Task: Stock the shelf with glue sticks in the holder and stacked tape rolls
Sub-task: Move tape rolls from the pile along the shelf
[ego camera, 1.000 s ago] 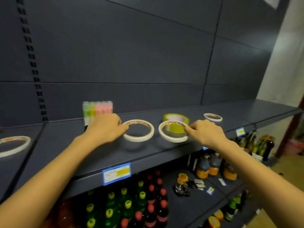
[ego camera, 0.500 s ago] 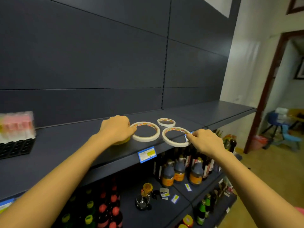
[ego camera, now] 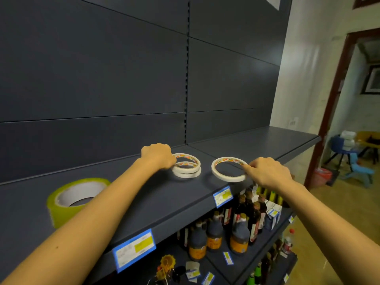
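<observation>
My left hand [ego camera: 158,155] grips the left edge of a thin white tape roll [ego camera: 190,160] that sits on top of a second thin white roll [ego camera: 186,174] on the dark shelf [ego camera: 144,202]. My right hand [ego camera: 267,172] pinches the right edge of a third thin white tape roll [ego camera: 226,172], held just above the shelf near its front edge. A wide yellow-green tape roll [ego camera: 76,197] stands on the shelf to the left, partly behind my left forearm. No glue sticks or holder are in view.
Blue price tags [ego camera: 222,196] hang on the shelf's front edge. Below it, lower shelves hold dark sauce bottles [ego camera: 239,237]. The shelf runs on to the right [ego camera: 267,140]. A doorway with coloured chairs [ego camera: 357,161] lies far right.
My view swung right, so the glue stick holder left the frame. My left hand carried its thin roll onto the far small roll. My right hand moved its roll right along the shelf.
</observation>
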A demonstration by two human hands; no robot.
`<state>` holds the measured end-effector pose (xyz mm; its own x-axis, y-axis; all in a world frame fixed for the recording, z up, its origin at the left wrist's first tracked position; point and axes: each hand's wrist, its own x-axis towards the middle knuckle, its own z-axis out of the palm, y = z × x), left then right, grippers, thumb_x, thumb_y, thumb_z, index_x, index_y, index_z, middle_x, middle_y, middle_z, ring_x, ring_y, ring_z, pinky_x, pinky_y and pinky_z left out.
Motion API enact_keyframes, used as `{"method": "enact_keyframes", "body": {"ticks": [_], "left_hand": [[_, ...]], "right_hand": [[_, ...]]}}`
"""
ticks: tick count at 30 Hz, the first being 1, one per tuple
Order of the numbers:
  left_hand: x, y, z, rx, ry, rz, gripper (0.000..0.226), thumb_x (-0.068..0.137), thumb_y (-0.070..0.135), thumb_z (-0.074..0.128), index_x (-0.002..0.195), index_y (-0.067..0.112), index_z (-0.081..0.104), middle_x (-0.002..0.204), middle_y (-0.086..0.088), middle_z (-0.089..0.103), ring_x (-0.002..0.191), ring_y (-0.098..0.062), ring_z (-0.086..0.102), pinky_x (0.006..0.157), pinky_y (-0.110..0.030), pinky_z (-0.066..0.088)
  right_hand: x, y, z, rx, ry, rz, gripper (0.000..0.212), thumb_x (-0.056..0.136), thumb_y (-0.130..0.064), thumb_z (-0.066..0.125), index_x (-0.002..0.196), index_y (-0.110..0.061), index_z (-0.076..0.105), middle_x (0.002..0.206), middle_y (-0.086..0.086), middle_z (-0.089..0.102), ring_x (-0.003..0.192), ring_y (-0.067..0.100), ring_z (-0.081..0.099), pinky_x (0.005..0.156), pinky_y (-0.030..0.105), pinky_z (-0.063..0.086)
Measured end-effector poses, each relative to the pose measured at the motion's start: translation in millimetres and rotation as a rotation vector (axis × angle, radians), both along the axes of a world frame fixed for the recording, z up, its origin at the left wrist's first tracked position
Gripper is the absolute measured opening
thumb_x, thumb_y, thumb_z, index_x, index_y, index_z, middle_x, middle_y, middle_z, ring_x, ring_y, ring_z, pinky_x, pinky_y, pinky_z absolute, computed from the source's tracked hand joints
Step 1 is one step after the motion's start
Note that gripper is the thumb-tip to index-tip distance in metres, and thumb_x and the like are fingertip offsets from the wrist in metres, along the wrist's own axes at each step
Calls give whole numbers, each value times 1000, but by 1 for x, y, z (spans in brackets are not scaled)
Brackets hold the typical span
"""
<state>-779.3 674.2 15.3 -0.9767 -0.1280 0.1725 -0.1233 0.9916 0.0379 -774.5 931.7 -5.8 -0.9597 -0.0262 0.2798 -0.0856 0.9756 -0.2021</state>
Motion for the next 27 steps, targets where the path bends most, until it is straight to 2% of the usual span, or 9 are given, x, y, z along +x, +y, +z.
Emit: {"method": "enact_keyframes", "body": {"ticks": [4, 6, 10, 13, 15, 17, 21, 24, 27], "left_hand": [[-31, 5, -12, 11, -42, 25, 33, 96, 33, 42, 105, 8, 61, 111, -10, 63, 98, -27, 58, 78, -33, 34], [-41, 7, -17, 15, -68, 37, 33, 96, 34, 42, 106, 8, 61, 110, -10, 63, 97, -27, 57, 77, -32, 35], [-52, 10, -28, -47, -145, 73, 24, 95, 33, 42, 87, 12, 53, 93, -6, 54, 86, -25, 50, 76, -32, 34], [-53, 11, -27, -78, -205, 106, 38, 98, 42, 35, 80, 12, 50, 93, -6, 55, 86, -24, 50, 77, -32, 33], [-48, 12, -21, -105, -206, 135, 48, 98, 50, 30, 86, 11, 57, 103, -9, 60, 98, -27, 56, 80, -32, 34], [-42, 14, -13, -138, -172, 171, 53, 98, 51, 30, 102, 9, 62, 116, -10, 61, 109, -29, 56, 82, -33, 36], [-25, 15, -1, -145, -95, 269, 50, 97, 50, 34, 106, 10, 62, 117, -11, 62, 110, -31, 57, 86, -36, 40], [-9, 15, 1, -135, -21, 354, 47, 96, 49, 36, 105, 10, 61, 114, -12, 62, 106, -32, 58, 80, -34, 39], [13, 15, -1, -110, 55, 455, 42, 96, 47, 38, 108, 12, 59, 114, -12, 62, 105, -32, 58, 78, -34, 39]], "right_hand": [[-39, 0, -6, -3, -46, 22, 48, 98, -50, 33, 95, -17, 68, 91, 6, 58, 89, 29, 57, 73, 33, 39], [-55, -2, -9, 1, -68, 41, 46, 98, -49, 33, 93, -17, 66, 92, 6, 59, 84, 26, 54, 72, 32, 38], [-89, -6, -10, -1, -99, 88, 45, 98, -49, 34, 99, -16, 66, 93, 6, 57, 84, 25, 52, 72, 32, 39], [-117, -9, -13, 19, -146, 139, 45, 97, -49, 37, 104, -15, 66, 107, 10, 62, 99, 29, 58, 75, 33, 40], [-136, -12, -16, 46, -189, 184, 45, 96, -52, 38, 101, -16, 66, 108, 9, 62, 103, 30, 58, 75, 33, 40], [-150, -16, -18, 65, -224, 230, 47, 95, -55, 38, 96, -16, 63, 103, 7, 59, 102, 29, 58, 75, 32, 39], [-165, -26, -12, 142, -182, 299, 53, 94, -59, 36, 109, -16, 63, 114, 7, 62, 106, 28, 58, 77, 33, 38], [-161, -37, 2, 126, -50, 425, 40, 95, -51, 42, 110, -18, 60, 120, 9, 60, 111, 30, 56, 79, 34, 38], [-144, -55, 16, 55, 21, 642, 26, 95, -43, 45, 104, -22, 58, 118, 6, 61, 108, 31, 55, 77, 33, 37]]}}
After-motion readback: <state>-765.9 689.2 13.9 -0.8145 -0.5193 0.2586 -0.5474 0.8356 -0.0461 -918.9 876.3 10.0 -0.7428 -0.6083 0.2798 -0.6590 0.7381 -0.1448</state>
